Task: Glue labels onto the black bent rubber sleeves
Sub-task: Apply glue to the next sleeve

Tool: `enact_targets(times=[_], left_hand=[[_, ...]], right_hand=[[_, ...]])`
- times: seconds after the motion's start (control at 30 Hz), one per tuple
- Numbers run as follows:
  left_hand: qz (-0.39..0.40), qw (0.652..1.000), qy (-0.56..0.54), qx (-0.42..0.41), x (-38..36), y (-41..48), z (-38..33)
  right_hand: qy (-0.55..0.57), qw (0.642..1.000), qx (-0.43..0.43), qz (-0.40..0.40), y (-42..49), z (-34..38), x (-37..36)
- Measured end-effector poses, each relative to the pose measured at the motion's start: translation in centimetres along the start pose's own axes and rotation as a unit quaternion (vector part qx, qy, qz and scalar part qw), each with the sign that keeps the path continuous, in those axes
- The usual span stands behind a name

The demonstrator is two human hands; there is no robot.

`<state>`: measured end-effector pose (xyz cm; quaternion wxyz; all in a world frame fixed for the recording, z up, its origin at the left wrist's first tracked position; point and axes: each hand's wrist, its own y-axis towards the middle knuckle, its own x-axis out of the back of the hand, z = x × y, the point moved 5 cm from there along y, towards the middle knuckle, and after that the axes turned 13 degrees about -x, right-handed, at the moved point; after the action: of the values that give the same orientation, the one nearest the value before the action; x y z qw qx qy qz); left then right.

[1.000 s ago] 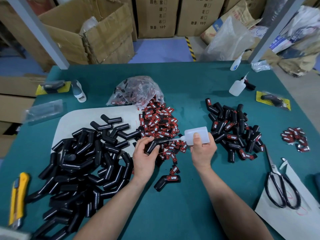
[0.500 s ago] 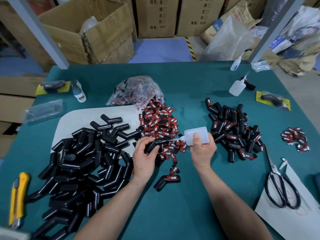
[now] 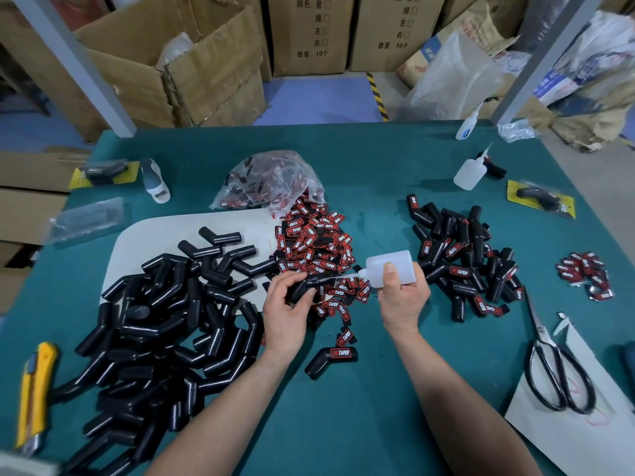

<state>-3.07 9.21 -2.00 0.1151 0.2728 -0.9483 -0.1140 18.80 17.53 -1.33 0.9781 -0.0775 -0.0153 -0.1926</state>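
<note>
Nothing has moved: your left hand (image 3: 285, 314) grips a sleeve (image 3: 301, 287), your right hand (image 3: 403, 300) clasps the glue bottle (image 3: 393, 264).

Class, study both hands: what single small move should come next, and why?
Probably a light squeeze of the glue bottle to dab glue on the sleeve. The right hand holds the bottle with its nozzle tip at the sleeve held by the left hand; no label shows on it, and loose labels lie just behind.
</note>
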Motion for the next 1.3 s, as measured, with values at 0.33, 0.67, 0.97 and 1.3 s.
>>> enact_targets(times=[0.33, 0.67, 0.97, 1.3], left_hand=[[0.007, 1.000, 0.004, 0.010, 0.06, 0.02, 0.12], [0.004, 1.000, 0.007, 0.010, 0.06, -0.01, 0.24], [-0.003, 1.000, 0.001, 0.000, -0.03, 0.03, 0.25], [0.005, 1.000, -0.002, 0.008, 0.04, -0.02, 0.03]], right_hand=[[-0.005, 1.000, 0.016, -0.008, 0.06, 0.22, 0.16], [-0.001, 1.000, 0.016, -0.004, 0.08, 0.20, 0.11], [0.009, 1.000, 0.016, 0.007, -0.13, -0.05, -0.17], [0.009, 1.000, -0.004, 0.013, 0.20, -0.44, -0.17]])
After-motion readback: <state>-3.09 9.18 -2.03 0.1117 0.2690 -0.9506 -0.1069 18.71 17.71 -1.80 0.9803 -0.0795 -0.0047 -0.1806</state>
